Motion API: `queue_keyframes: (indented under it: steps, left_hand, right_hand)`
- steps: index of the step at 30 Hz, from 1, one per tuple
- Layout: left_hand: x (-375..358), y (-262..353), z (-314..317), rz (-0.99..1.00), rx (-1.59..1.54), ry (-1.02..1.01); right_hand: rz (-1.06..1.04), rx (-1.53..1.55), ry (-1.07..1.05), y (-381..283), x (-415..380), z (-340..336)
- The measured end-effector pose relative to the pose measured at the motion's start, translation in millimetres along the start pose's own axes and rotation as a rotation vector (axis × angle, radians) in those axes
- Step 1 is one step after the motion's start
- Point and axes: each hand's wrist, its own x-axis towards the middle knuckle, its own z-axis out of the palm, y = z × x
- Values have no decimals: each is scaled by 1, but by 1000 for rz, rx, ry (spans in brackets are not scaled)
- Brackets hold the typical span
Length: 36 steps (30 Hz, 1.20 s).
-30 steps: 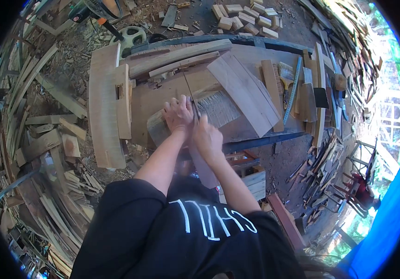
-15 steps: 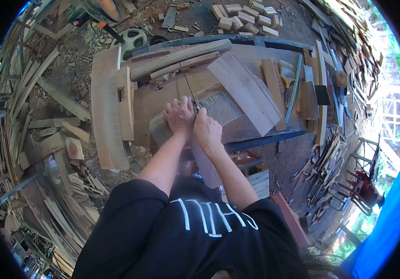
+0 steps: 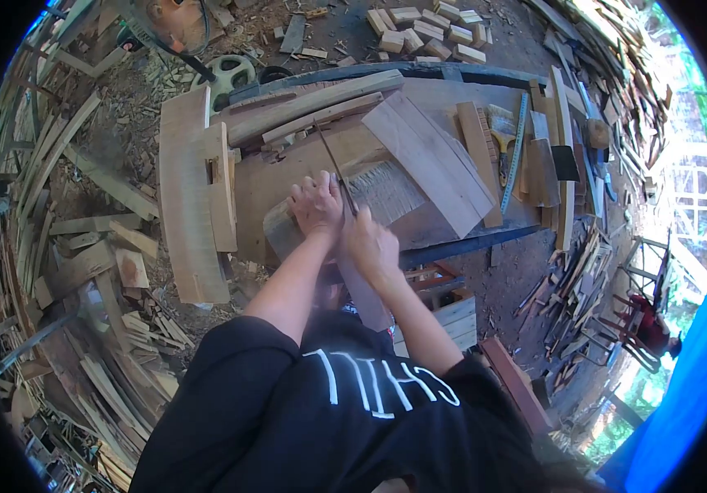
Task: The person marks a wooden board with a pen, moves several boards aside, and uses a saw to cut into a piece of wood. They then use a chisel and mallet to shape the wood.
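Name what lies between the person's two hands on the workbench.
In the head view, a thin saw blade runs between left hand and right hand, over the wood block.

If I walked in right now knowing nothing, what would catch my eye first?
Probably the two bare hands at the middle of the workbench: the left hand pressed on a grooved wooden block, the right hand gripping a thin dark blade. Around the bench, scrap wood covers the ground.

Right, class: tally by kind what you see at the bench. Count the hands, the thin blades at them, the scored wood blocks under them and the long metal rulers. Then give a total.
Hands: 2, the left hand and the right hand
Thin blade: 1
Scored wood block: 1
Metal ruler: 1
Total: 5
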Motion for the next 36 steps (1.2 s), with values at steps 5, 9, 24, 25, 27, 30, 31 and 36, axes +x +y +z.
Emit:
queue_keyframes:
  steps: [5, 9, 24, 25, 27, 30, 31, 36]
  left_hand:
    - [-1, -2, 3, -12, -12, -15]
    - [1, 0, 0, -10, -29, 0]
    - [0, -1, 3, 13, 25, 28]
    - [1, 0, 4, 17, 16, 27]
    - [0, -1, 3, -9, -26, 2]
    - [0, -2, 5, 1, -9, 16]
    - [0, -2, 6, 2, -5, 20]
    - [-1, -1, 3, 7, -12, 28]
  right_hand:
    - [80, -40, -99, 11, -61, -15]
    - [-6, -5, -4, -5, 15, 3]
    - [-12, -18, 17, -2, 8, 8]
    - [20, 1, -24, 3, -17, -2]
    - [45, 6, -69, 7, -46, -16]
    - [112, -47, -152, 5, -54, -15]
    - [54, -23, -87, 3, -29, -5]
    - [1, -45, 26, -4, 14, 10]
